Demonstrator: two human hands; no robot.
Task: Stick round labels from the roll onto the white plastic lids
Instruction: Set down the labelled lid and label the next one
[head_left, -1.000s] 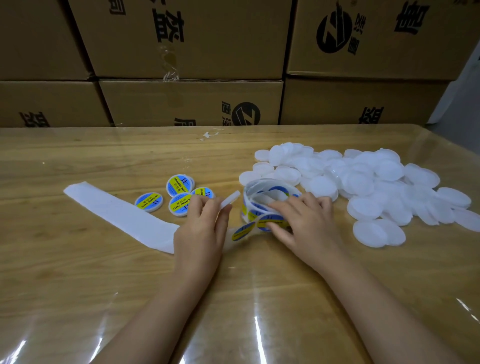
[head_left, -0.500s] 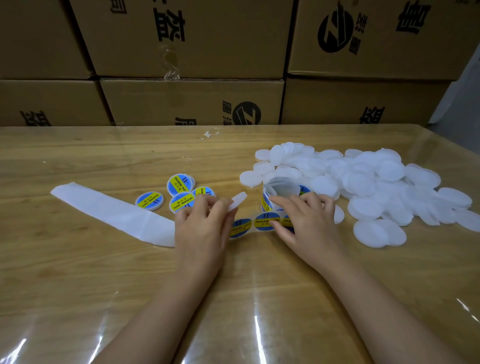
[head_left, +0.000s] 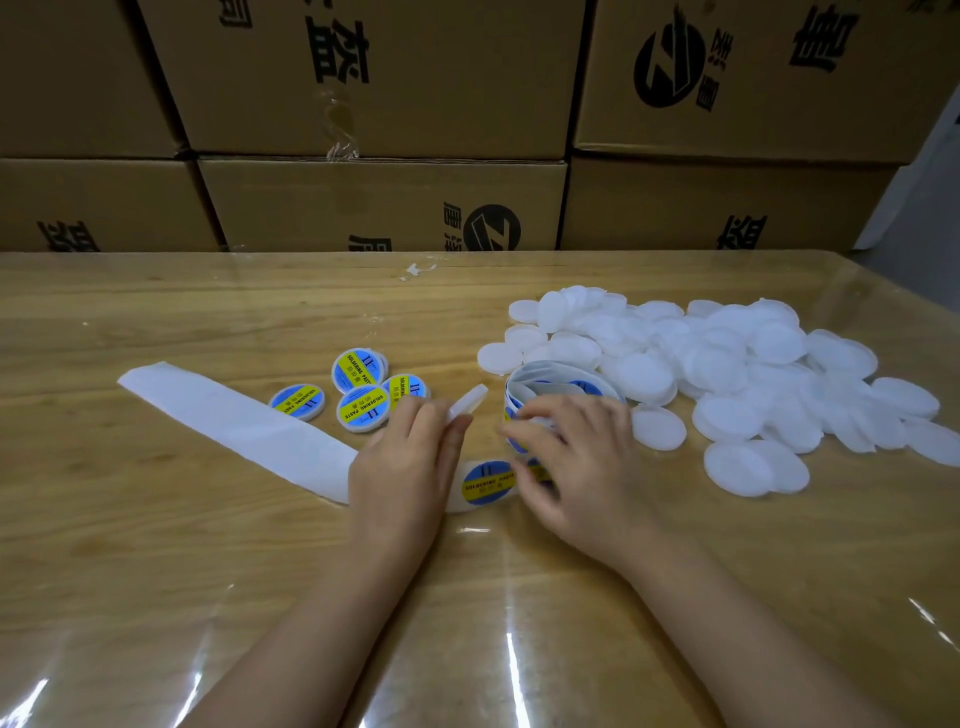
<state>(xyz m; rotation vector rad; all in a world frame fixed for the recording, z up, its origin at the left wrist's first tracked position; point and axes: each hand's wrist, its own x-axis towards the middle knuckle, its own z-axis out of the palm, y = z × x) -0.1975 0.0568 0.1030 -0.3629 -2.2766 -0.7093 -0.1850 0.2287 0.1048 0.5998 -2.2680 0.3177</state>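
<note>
Against half a second ago, the exposed run has shortened to one label (head_left: 485, 483), lying at frame centre between the hands. The left hand (head_left: 405, 462) pins the backing strip (head_left: 234, 415), its grip pinching a blank lid (head_left: 470, 402). The right hand (head_left: 576, 457) curls over the roll (head_left: 545, 371); any hold on a label cannot be confirmed. Judgement: peel imminent. Four labelled lids (head_left: 363, 408) are done; the pile (head_left: 727, 364) at right is outstanding.

Roll (head_left: 550, 382), partly hidden, between labelled lids (head_left: 362, 410) left, lid pile (head_left: 727, 353) right
</note>
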